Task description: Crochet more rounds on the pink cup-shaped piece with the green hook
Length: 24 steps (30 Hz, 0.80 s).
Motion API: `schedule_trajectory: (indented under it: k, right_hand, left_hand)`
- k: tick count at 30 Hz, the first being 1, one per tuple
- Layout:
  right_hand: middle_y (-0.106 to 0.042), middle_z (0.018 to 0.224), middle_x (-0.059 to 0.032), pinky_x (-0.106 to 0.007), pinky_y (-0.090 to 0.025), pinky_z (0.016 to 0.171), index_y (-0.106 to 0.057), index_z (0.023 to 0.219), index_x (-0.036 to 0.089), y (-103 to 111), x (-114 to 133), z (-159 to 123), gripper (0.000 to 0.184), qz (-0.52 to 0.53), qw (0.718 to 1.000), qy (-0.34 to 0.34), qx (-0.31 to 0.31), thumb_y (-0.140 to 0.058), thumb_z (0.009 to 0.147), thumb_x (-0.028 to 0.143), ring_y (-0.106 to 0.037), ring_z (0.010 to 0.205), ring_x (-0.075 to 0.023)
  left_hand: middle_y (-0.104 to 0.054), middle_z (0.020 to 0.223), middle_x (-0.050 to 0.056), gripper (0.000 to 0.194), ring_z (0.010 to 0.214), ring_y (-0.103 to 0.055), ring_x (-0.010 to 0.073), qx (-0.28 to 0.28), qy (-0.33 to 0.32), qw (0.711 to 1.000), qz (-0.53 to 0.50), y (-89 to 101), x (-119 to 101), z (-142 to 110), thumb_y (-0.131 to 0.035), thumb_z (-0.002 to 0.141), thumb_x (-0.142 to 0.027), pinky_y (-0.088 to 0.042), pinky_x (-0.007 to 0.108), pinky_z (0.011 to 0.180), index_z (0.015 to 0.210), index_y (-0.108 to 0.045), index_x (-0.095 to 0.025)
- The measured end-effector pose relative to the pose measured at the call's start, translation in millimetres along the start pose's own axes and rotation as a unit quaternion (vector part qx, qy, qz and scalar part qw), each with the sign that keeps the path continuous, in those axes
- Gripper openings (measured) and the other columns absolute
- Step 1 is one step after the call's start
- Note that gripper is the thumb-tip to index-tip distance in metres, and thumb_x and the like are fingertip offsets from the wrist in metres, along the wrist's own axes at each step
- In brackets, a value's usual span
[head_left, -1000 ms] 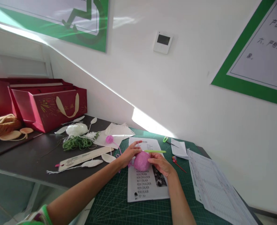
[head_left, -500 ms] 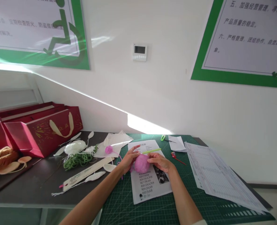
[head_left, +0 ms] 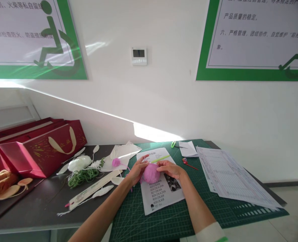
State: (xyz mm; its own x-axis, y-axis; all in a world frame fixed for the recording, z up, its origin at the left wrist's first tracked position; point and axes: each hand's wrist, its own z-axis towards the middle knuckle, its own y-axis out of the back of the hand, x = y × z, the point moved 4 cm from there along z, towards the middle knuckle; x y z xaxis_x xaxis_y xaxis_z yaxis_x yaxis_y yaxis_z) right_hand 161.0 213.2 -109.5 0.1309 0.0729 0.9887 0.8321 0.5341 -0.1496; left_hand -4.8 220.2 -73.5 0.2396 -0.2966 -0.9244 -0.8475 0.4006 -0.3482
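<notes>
A rounded pink crochet piece (head_left: 152, 173) sits between my hands above a printed pattern sheet (head_left: 161, 201). My left hand (head_left: 138, 170) is closed on its left side, with one finger raised and pink yarn beside it. At its upper right edge, the bent fingers of my right hand (head_left: 170, 169) pinch the piece. A light green crochet hook (head_left: 161, 158) slants along the top of the work, just above my right fingers; its tip is hard to make out. A strand of yarn leads towards a small pink yarn ball (head_left: 116, 162) on the left.
The green cutting mat (head_left: 164, 225) lies under the sheet. Left are a ruler (head_left: 94, 190), white crocheted leaves (head_left: 102, 191), green yarn (head_left: 83, 177) and red gift bags (head_left: 48, 148). Right are a red-handled tool (head_left: 189, 164), a green cutter (head_left: 173, 144) and large papers (head_left: 231, 178).
The camera view has tilted and shifted slightly, moving the wall signs leftward. Both hands stay at the pink crochet piece, and the green hook's angle has changed a little.
</notes>
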Motion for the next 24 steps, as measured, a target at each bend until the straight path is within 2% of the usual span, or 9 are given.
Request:
schedule_trajectory:
  k: [4,9,12,14,19,24]
  right_hand:
    - [-0.065,0.100,-0.0039,-0.034,-0.054,0.080,-0.062,0.102,0.014,-0.7,0.7,0.7,0.028,0.007,1.000,0.000,-0.002,-0.059,0.091,0.039,-0.063,0.087,-0.0145]
    - [-0.064,0.092,-0.0021,-0.032,-0.053,0.075,-0.062,0.097,0.014,-3.8,2.7,0.3,0.027,0.012,1.000,-0.013,-0.001,-0.059,0.091,0.040,-0.061,0.080,-0.0125]
    - [-0.064,0.090,-0.0017,-0.032,-0.052,0.075,-0.061,0.095,0.014,-6.1,3.6,-1.3,0.029,0.014,1.000,-0.019,-0.009,-0.058,0.091,0.043,-0.060,0.078,-0.0124]
    - [-0.064,0.088,-0.0015,-0.032,-0.050,0.076,-0.062,0.092,0.015,-8.0,3.6,-2.4,0.030,0.018,0.999,-0.023,-0.016,-0.062,0.088,0.044,-0.059,0.078,-0.0127]
    - [-0.066,0.084,-0.0004,-0.033,-0.044,0.084,-0.065,0.086,0.017,-12.2,2.4,-4.2,0.034,0.020,0.999,-0.035,-0.032,-0.080,0.067,0.042,-0.059,0.080,-0.0159]
    - [-0.070,0.092,-0.0025,-0.039,-0.043,0.095,-0.068,0.096,0.020,-14.5,1.6,-5.7,0.037,-0.003,0.998,-0.049,-0.037,-0.078,0.066,0.040,-0.061,0.093,-0.0212]
  left_hand:
    - [-0.067,0.111,0.010,0.058,0.093,-0.066,0.0195,-0.001,-0.004,1.000,-0.005,1.4,0.1,0.8,-0.069,0.083,-0.016,-0.053,0.030,0.082,0.137,-0.048,-0.018]
    - [-0.068,0.102,0.010,0.060,0.085,-0.066,0.0195,-0.013,-0.011,1.000,0.002,0.7,-3.6,-0.9,-0.070,0.080,-0.017,-0.051,0.029,0.075,0.136,-0.049,-0.017]
    - [-0.067,0.097,0.008,0.058,0.085,-0.065,0.0201,-0.017,-0.020,1.000,0.005,0.9,-5.6,-2.3,-0.071,0.080,-0.018,-0.050,0.031,0.077,0.134,-0.050,-0.017]
    - [-0.067,0.093,0.007,0.059,0.084,-0.064,0.0199,-0.020,-0.030,0.999,0.007,1.7,-6.8,-3.1,-0.072,0.079,-0.018,-0.049,0.031,0.078,0.134,-0.051,-0.017]
    - [-0.066,0.089,0.004,0.060,0.085,-0.062,0.0194,-0.013,-0.060,0.998,0.013,2.3,-9.8,-5.6,-0.072,0.078,-0.021,-0.047,0.031,0.081,0.134,-0.051,-0.016]
    - [-0.063,0.082,0.001,0.056,0.079,-0.060,0.0173,-0.003,-0.079,0.997,0.017,-0.1,-11.2,-8.8,-0.069,0.080,-0.020,-0.044,0.030,0.076,0.133,-0.051,-0.016]
